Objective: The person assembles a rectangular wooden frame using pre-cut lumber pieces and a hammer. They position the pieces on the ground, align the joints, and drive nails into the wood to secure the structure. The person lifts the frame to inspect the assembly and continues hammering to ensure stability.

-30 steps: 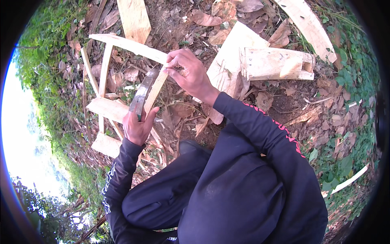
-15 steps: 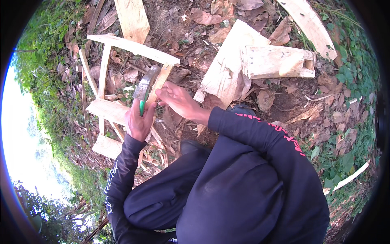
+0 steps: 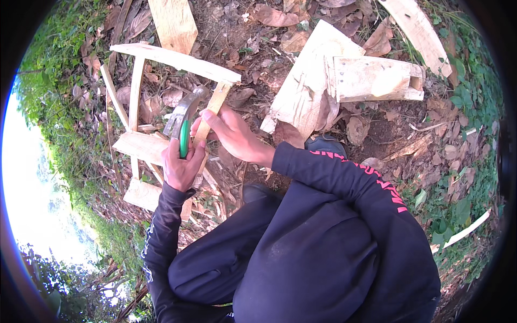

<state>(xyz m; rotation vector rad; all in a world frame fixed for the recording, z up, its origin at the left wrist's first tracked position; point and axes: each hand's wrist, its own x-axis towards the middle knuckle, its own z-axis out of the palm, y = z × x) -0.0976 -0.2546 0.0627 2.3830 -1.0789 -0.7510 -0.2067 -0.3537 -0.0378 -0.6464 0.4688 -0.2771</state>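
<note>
My left hand (image 3: pixel 182 166) is closed round the green handle of a claw hammer (image 3: pixel 184 114), its metal head standing just above the fingers. The fingertips of that hand also rest against a narrow wooden slat (image 3: pixel 217 97). My right hand (image 3: pixel 232 132) grips the same slat from the right, thumb on its front face; its other fingers are partly hidden behind the wood. The slat's top end meets a longer wooden strip (image 3: pixel 177 60), part of a small wooden frame (image 3: pixel 136 97) of slats and cross pieces standing to the left. I cannot make out any nail.
At the right lies a pale board (image 3: pixel 309 75) with a nailed wooden block (image 3: pixel 374 79) against it. Other planks (image 3: pixel 173 24) lie at the far side, and a curved one (image 3: pixel 417 35) at the far right. Dry leaves (image 3: pixel 358 129) and wood splinters cover the soil around my dark shoes.
My right hand has shifted and now wraps the slat, where before its fingertips were only near its edge. The hammer has turned slightly in my left hand, showing more green handle.
</note>
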